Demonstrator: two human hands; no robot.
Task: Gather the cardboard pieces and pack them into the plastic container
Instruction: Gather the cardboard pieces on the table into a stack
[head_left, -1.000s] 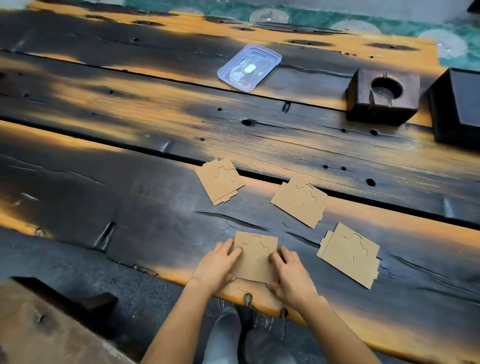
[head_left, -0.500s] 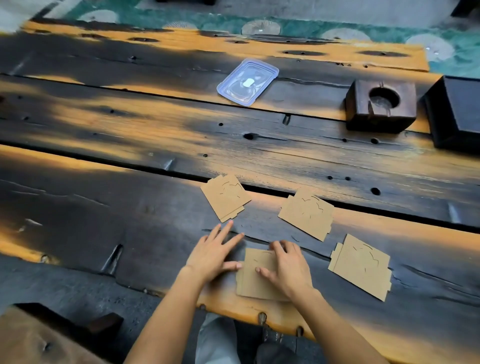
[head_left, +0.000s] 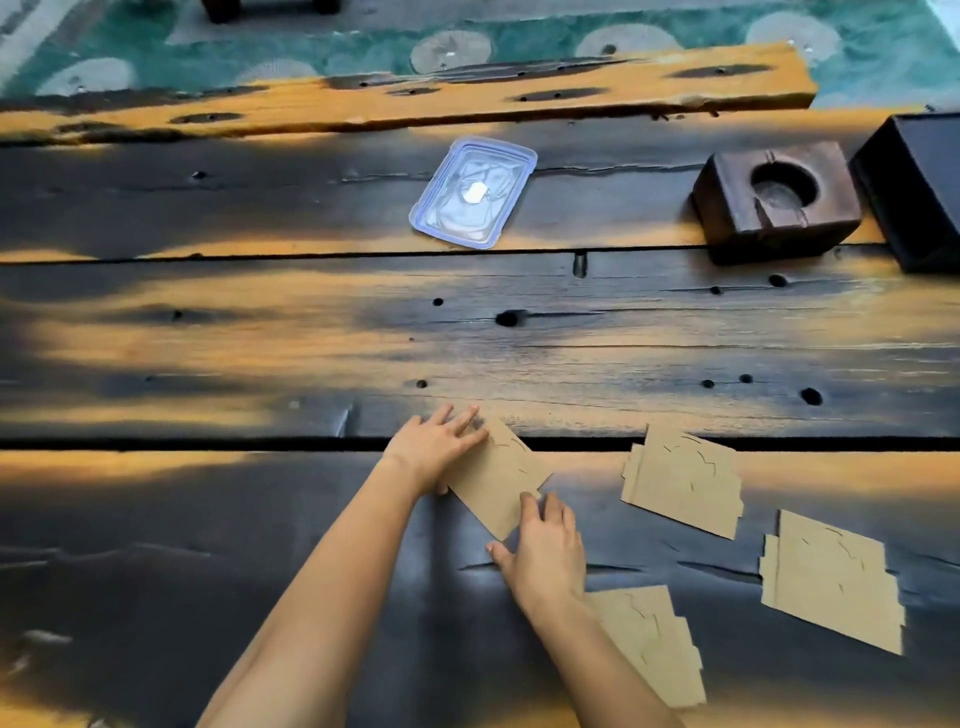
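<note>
Centrally, held slantwise between both hands: a flat, notch-edged cardboard piece (head_left: 498, 478), bridging a gap in the plank table (head_left: 260, 338). Pressed at its far end by the left hand's (head_left: 434, 449) straight, spread fingers; caught at its near edge by the right hand's (head_left: 545, 556) bent fingers. Probably light, thin and easily creased; best lifted by an edge. Flanked rightward by a second piece (head_left: 683, 480), third piece (head_left: 836, 582) and fourth piece (head_left: 649, 644). Faced, well apart, by the clear plastic container (head_left: 472, 192), seemingly lidded, and a wooden block (head_left: 774, 202).
</note>
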